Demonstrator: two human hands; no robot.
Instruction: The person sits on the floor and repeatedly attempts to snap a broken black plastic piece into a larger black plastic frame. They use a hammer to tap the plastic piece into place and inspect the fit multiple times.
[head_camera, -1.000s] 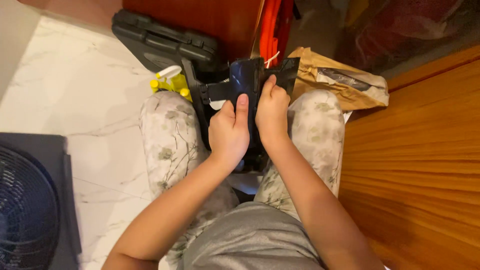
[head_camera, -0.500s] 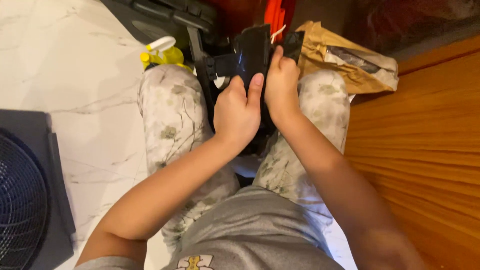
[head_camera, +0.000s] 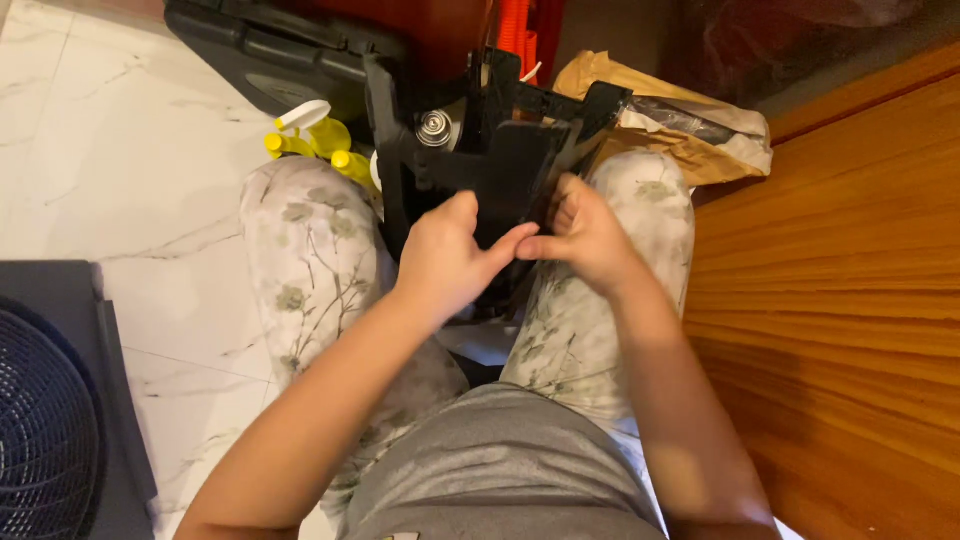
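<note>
Black plastic assembly (head_camera: 500, 160) stands between the knees, far of both hands. Left hand (head_camera: 445, 262) cupped against its near face; right hand (head_camera: 585, 240) pinches its right edge; fingertips meet. Judged step: fitting a part; next needs steady alignment.

White marble floor (head_camera: 110, 190) on the left, warm wooden panelling (head_camera: 840, 300) on the right, dark fan (head_camera: 45, 430) at lower left.
</note>
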